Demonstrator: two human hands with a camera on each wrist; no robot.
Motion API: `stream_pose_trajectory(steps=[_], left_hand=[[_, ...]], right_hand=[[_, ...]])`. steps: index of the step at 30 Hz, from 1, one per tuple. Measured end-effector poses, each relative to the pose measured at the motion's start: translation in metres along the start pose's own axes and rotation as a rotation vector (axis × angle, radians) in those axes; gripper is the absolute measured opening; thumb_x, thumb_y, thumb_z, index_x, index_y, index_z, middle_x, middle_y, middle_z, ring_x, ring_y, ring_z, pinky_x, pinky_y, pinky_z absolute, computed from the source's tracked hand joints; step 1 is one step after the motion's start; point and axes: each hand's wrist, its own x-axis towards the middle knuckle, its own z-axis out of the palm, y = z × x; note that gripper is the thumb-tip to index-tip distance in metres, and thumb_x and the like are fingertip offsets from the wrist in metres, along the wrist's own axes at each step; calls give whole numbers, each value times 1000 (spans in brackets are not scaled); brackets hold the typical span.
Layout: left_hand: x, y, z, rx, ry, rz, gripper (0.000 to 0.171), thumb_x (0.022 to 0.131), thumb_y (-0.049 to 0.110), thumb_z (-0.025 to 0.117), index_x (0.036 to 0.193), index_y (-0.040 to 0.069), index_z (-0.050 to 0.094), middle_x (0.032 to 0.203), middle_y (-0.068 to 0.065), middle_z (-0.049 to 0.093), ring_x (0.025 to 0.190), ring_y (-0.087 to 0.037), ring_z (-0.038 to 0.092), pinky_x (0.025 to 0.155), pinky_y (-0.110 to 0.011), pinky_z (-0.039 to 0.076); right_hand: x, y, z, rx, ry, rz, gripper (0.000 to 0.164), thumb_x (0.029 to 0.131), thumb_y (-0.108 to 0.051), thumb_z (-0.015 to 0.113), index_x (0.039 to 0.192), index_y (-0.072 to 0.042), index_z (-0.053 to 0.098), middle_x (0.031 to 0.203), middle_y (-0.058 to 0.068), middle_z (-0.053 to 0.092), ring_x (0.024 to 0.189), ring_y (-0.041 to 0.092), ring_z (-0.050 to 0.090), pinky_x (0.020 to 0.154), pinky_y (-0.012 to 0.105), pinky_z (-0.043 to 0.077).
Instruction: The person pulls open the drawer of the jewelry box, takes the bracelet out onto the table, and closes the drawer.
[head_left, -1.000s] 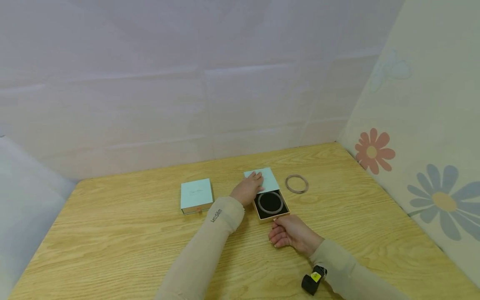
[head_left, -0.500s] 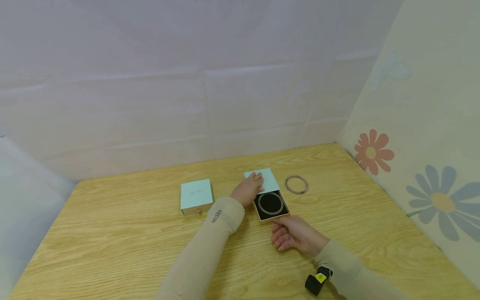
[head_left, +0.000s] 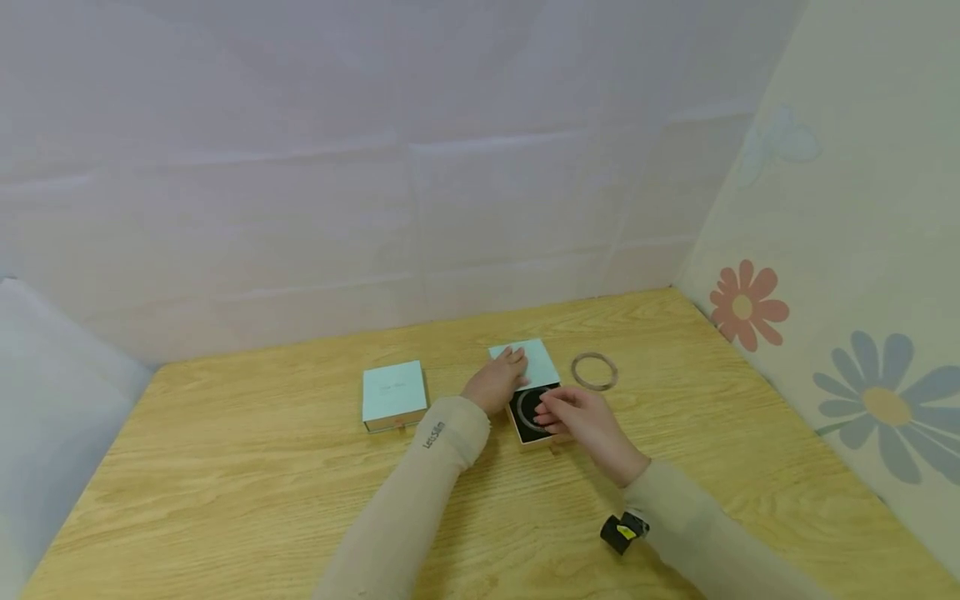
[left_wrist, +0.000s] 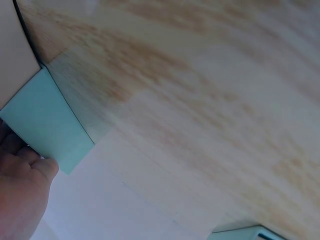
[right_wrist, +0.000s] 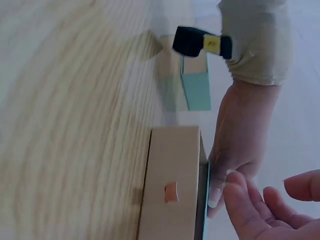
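Observation:
A pale teal box cover [head_left: 540, 365] lies on the table with its black-lined drawer [head_left: 523, 431] pulled out toward me. Inside the drawer sits a ring-shaped bangle [head_left: 524, 419], partly hidden by my right hand. My left hand [head_left: 497, 382] rests on top of the cover, its fingers spread across it. Over the drawer's right side hovers my right hand [head_left: 592, 423], fingertips close to the bangle. In the right wrist view the thumb [right_wrist: 305, 186] stands apart from the bent fingers, nothing visible between them. Contact with the bangle cannot be told.
A second bangle [head_left: 594, 372] lies flat on the wooden table [head_left: 247, 467], right of the open box. Left of my left hand stands another teal box [head_left: 393, 393], closed. Walls rise behind the table and on the right, the right one printed with flowers [head_left: 742, 307].
My right hand has left the drawer's front, where its fingers were at the edge, and moved up and over the bangle. The left hand has stayed on the cover.

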Motion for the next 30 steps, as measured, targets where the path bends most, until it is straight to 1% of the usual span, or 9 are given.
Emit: stream_pose_trajectory(steps=[3, 6, 9, 13, 17, 21, 24, 26, 30], left_hand=[[0, -1, 1, 10, 7, 8, 47, 105, 23, 43, 147, 2, 41, 156, -12, 30, 145, -27, 21, 116, -44, 21], [0, -2, 2, 16, 13, 16, 46, 104, 23, 43, 146, 2, 42, 156, -12, 30, 145, -28, 21, 116, -43, 22], [0, -2, 3, 21, 13, 22, 46, 105, 23, 43, 145, 2, 42, 156, -13, 30, 145, -28, 22, 116, -43, 22], [0, -2, 2, 37, 13, 24, 45, 105, 23, 43, 145, 3, 43, 155, -12, 31, 145, -27, 22, 116, -43, 23], [0, -2, 2, 44, 13, 27, 45, 105, 23, 43, 145, 3, 43, 155, -12, 31, 145, -27, 22, 116, -43, 23], [0, -3, 3, 36, 11, 27, 47, 105, 23, 44, 146, 2, 41, 155, -12, 31, 145, -28, 22, 116, -43, 21], [0, -4, 4, 29, 18, 29, 47, 105, 23, 44, 147, 1, 40, 155, -13, 31, 145, -28, 22, 116, -43, 21], [0, -4, 4, 19, 23, 32, 48, 105, 23, 44, 147, 1, 40, 155, -13, 31, 145, -28, 22, 116, -43, 21], [0, -4, 3, -8, 21, 32, 48, 105, 22, 44, 148, 0, 38, 156, -13, 29, 145, -28, 21, 117, -43, 19]], right_hand=[[4, -2, 3, -156, 13, -38, 27, 100, -4, 52, 114, 17, 59, 105, 26, 66, 96, 34, 66, 82, 41, 55], [8, 0, 4, -333, 0, -83, 23, 97, -1, 56, 110, 15, 63, 103, 25, 67, 97, 37, 64, 82, 44, 54], [13, 2, 6, -507, -40, -122, 22, 95, -2, 60, 108, 14, 65, 103, 23, 67, 95, 36, 64, 80, 45, 54], [19, 5, 10, -688, -126, -137, 25, 93, -3, 63, 110, 14, 64, 108, 25, 65, 102, 38, 62, 85, 46, 53], [23, 4, 15, -796, -199, -133, 28, 91, -4, 67, 111, 15, 63, 111, 28, 63, 109, 42, 59, 90, 48, 51], [26, 5, 18, -895, -225, -158, 20, 88, -3, 70, 102, 12, 66, 100, 22, 67, 98, 36, 63, 82, 46, 53], [27, 6, 20, -986, -240, -215, 13, 86, -3, 73, 90, 7, 67, 87, 17, 67, 87, 33, 65, 77, 45, 54], [28, 6, 21, -1030, -247, -261, 12, 85, -3, 74, 85, 5, 66, 81, 15, 66, 83, 33, 64, 76, 45, 53], [27, 6, 21, -1087, -234, -355, 13, 83, -3, 76, 81, 4, 65, 78, 14, 65, 81, 33, 64, 75, 44, 54]])
